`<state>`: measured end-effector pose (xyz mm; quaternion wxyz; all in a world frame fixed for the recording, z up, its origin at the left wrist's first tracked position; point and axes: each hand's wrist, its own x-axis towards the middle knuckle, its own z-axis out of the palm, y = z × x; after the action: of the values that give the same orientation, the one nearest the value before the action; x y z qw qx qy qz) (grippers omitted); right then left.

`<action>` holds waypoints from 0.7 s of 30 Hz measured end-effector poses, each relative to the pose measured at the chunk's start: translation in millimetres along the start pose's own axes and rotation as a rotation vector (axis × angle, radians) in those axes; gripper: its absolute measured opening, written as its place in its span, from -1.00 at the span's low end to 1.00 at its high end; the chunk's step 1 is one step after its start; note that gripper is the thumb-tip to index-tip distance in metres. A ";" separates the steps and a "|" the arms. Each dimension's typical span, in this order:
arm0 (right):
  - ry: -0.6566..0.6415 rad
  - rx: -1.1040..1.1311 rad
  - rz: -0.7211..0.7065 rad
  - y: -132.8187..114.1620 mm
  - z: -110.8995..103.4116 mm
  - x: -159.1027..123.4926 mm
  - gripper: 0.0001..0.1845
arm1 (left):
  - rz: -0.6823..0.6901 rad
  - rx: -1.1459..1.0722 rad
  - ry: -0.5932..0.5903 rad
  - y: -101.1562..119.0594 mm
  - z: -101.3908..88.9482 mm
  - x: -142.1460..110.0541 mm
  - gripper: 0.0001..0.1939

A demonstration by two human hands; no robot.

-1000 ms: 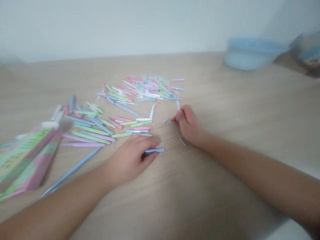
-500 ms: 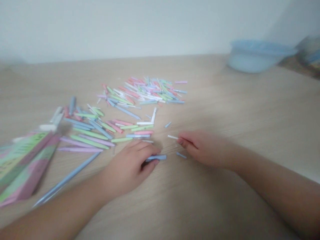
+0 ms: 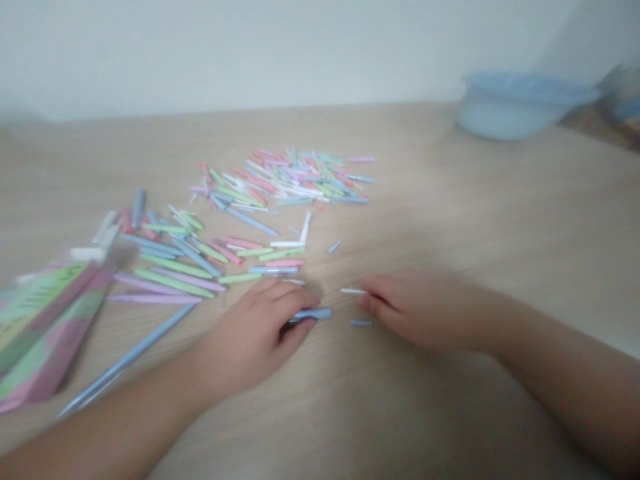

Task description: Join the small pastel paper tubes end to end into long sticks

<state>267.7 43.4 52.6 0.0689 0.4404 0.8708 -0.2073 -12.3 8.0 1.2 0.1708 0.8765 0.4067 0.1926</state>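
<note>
My left hand is closed around a blue pen part, a tube whose end sticks out between thumb and fingers toward the right. Across from it, my right hand pinches a thin white stick that points left. The gap between the stick and the blue tube is small. Just below the stick lies a short blue piece, and another small blue piece is farther up. Beyond my left fingers are a blue pen part and a green one. Blur hides finer detail.
A pile of pastel pen parts spreads over the wooden table, with more to its left. Pastel boxes stand at the left, near a long blue rod. A blue basin sits at the back right.
My right hand has moved slightly down with the white stick. The short blue piece below it lies flatter and a little lower. My left hand keeps its hold on the blue tube.
</note>
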 end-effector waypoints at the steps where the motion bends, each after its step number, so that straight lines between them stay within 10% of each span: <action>1: -0.015 -0.006 -0.005 -0.6 1.1 0.3 -0.59 | -0.001 0.000 -0.002 0.1 -0.3 -0.1 -0.79; 12: 0.007 -0.243 -0.187 -2.9 6.3 5.5 -0.72 | -0.002 0.012 -0.008 0.3 0.0 0.8 -0.80; 21: 0.094 -0.357 -0.065 12.3 11.6 7.6 -0.81 | 0.003 0.007 -0.019 1.2 -1.2 0.2 -0.77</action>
<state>272.2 50.6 36.1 0.0986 0.4018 0.9099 -0.0307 -12.0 7.6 2.8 0.1713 0.8796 0.4043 0.1830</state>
